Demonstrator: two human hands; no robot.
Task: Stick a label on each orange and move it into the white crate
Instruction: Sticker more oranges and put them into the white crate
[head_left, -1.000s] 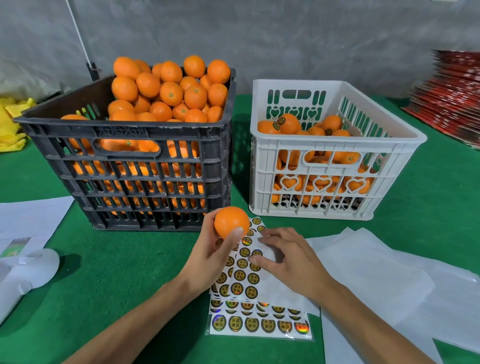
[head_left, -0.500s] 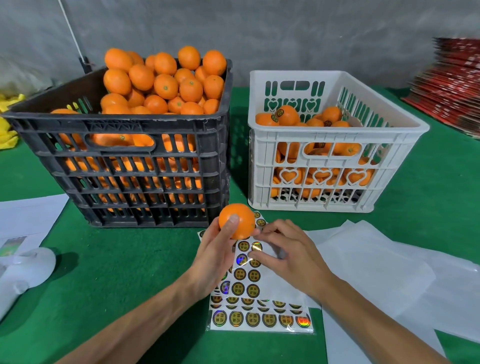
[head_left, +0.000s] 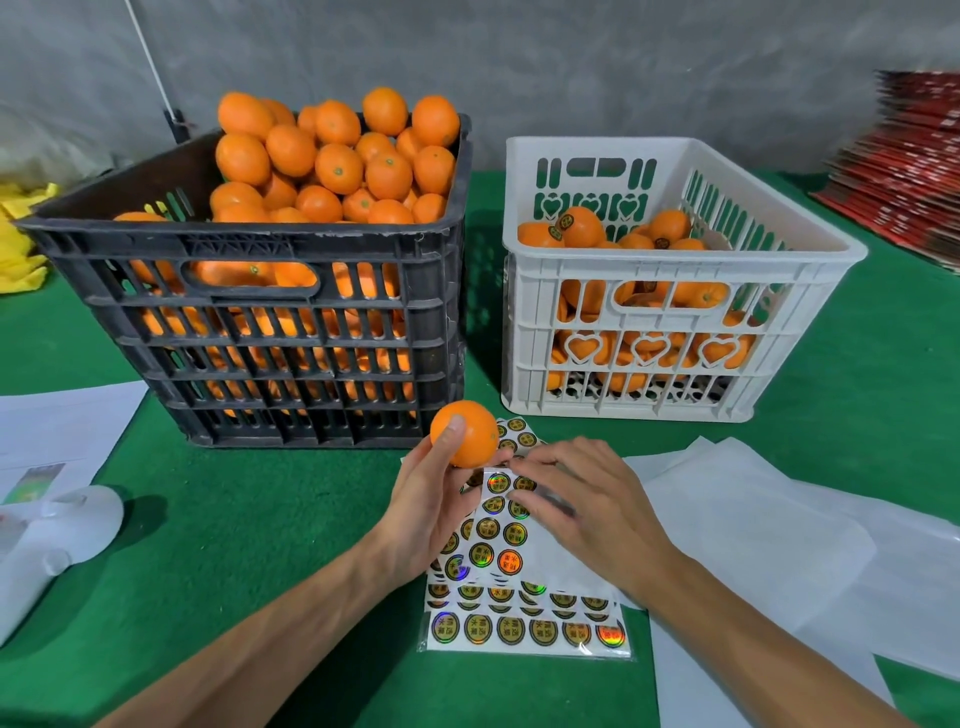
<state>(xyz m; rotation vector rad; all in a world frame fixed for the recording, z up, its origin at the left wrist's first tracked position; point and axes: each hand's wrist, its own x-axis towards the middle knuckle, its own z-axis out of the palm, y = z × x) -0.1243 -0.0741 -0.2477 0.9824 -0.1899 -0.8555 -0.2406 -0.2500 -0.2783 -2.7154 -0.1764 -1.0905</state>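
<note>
My left hand (head_left: 431, 499) grips an orange (head_left: 470, 434) just above the green table, in front of the black crate (head_left: 270, 338) heaped with unlabelled oranges. My right hand (head_left: 571, 493) lies over the sheets of round gold labels (head_left: 498, 551), its fingertips curled at the top of the sheet beside the orange; whether a label is pinched between them is hidden. The white crate (head_left: 675, 270) stands to the right, part filled with oranges, some bearing labels.
White backing papers (head_left: 753, 545) spread at right under my forearm. A white plastic object (head_left: 62, 535) and printed paper (head_left: 57, 431) lie at left. A yellow cloth (head_left: 21, 249) sits far left, red stacked sheets (head_left: 909, 171) far right.
My left hand has kept the orange beside the label sheet, turning it slightly. My right hand's fingertips have crept up the sheet to the orange's side.
</note>
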